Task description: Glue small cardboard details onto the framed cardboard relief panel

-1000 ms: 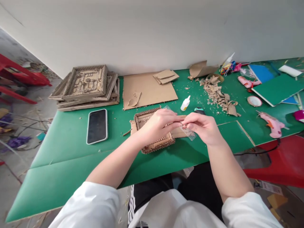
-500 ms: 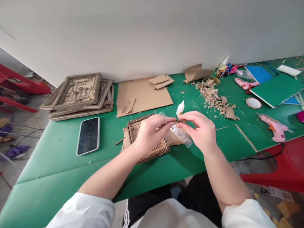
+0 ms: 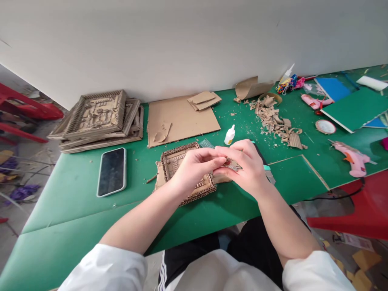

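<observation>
My left hand point(image 3: 195, 166) and my right hand point(image 3: 250, 167) meet over the table, fingertips pinched together around a small cardboard piece point(image 3: 228, 162), mostly hidden by the fingers. Below and left of them lies a framed cardboard relief panel point(image 3: 174, 163), its rim made of corrugated strips. My left hand and forearm cover part of it. A clear ruler point(image 3: 206, 143) pokes out behind my left hand. Just beyond my fingers stands a white glue bottle point(image 3: 229, 136), upright. A dark and teal object point(image 3: 266, 167) is partly hidden behind my right hand.
A phone point(image 3: 112, 173) and stacked cardboard panels point(image 3: 100, 113) lie left. Behind is a flat cardboard sheet point(image 3: 184, 121). Cardboard scraps point(image 3: 271, 119), a tape roll point(image 3: 325, 127), a pink glue gun point(image 3: 353, 157) and a green board point(image 3: 357, 109) lie right. A red stool point(image 3: 363, 210) stands beside the table.
My hands have drawn closer together, and my right hand has moved left and slightly down. The dark and teal object has come into view beside it.
</observation>
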`<state>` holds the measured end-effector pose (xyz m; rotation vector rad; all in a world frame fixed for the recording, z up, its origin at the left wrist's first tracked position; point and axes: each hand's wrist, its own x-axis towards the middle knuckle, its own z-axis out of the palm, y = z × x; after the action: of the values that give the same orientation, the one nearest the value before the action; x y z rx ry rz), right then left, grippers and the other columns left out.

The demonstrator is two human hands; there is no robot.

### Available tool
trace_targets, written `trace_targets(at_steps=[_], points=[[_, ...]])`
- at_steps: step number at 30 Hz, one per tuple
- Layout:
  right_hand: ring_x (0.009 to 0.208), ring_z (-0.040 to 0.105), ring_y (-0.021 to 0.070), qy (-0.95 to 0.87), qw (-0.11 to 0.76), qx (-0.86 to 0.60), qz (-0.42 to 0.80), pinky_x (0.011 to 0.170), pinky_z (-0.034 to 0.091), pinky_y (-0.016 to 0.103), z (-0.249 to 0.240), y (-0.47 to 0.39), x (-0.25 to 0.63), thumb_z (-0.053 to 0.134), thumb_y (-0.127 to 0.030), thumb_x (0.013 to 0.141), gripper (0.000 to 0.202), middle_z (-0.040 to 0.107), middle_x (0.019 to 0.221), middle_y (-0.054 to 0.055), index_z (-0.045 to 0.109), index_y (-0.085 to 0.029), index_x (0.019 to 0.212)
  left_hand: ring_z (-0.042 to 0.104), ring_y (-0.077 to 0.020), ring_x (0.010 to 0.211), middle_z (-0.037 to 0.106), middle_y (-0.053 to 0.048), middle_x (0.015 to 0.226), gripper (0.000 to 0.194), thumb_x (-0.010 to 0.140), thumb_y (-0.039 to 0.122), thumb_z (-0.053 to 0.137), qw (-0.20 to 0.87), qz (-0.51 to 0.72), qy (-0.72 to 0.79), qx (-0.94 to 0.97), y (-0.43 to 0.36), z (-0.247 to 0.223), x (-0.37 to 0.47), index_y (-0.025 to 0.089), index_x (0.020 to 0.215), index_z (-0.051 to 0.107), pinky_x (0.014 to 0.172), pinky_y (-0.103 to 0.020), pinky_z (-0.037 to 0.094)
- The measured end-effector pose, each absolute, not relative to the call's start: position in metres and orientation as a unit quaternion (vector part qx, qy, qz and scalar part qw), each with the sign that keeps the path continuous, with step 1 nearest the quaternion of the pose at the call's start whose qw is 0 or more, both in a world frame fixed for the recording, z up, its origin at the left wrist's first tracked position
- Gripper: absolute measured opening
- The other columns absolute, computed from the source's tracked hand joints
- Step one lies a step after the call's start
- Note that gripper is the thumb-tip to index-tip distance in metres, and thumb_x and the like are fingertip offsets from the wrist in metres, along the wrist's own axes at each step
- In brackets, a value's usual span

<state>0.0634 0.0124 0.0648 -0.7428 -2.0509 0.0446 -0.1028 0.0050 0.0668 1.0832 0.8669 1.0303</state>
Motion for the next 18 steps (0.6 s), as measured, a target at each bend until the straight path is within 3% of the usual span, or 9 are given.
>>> trace_targets(at_steps=[3, 6, 10, 18], points=[[0.096, 0.057, 0.0184, -0.851, 0.428, -0.292, 0.084, 0.084, 0.052, 0.035, 0.068, 0.012, 0.07, 0.068, -0.034, 0.079, 0.052, 0.06, 0.101, 0.004, 0.048, -0.03, 0.127, 0.069, -0.0148, 0.077, 0.073, -0.003, 0.08, 0.027, 0.074, 0.027, 0.074, 0.654, 0.458, 0.377, 0.469, 0.007, 0.069, -0.106, 0.017, 0.098, 0.067, 0.067, -0.023, 0.054], [0.104, 0.059, 0.0169, -0.854, 0.412, -0.283, 0.146, 0.09, 0.051, 0.033, 0.072, 0.011, 0.076, 0.062, -0.026, 0.084, 0.046, 0.063, 0.108, 0.002, 0.047, -0.031, 0.128, 0.07, -0.0147, 0.077, 0.072, 0.0, 0.075, 0.039, 0.074, 0.025, 0.074, 0.659, 0.457, 0.37, 0.469, 0.008, 0.073, -0.109, 0.021, 0.11, 0.061, 0.073, -0.025, 0.054], [0.098, 0.06, 0.0143, -0.843, 0.431, -0.283, 0.155, 0.086, 0.053, 0.03, 0.073, 0.01, 0.075, 0.061, -0.019, 0.085, 0.043, 0.065, 0.104, 0.0, 0.05, -0.031, 0.125, 0.069, -0.0123, 0.073, 0.072, 0.002, 0.072, 0.041, 0.073, 0.024, 0.075, 0.661, 0.455, 0.363, 0.474, 0.008, 0.073, -0.11, 0.022, 0.111, 0.06, 0.077, -0.025, 0.053], [0.092, 0.057, 0.0177, -0.845, 0.447, -0.288, 0.056, 0.082, 0.051, 0.036, 0.069, 0.01, 0.068, 0.065, -0.017, 0.081, 0.05, 0.062, 0.092, 0.002, 0.048, -0.029, 0.127, 0.067, -0.0091, 0.071, 0.073, 0.001, 0.076, 0.031, 0.076, 0.026, 0.072, 0.66, 0.464, 0.361, 0.467, 0.007, 0.071, -0.108, 0.022, 0.106, 0.062, 0.072, -0.02, 0.053]])
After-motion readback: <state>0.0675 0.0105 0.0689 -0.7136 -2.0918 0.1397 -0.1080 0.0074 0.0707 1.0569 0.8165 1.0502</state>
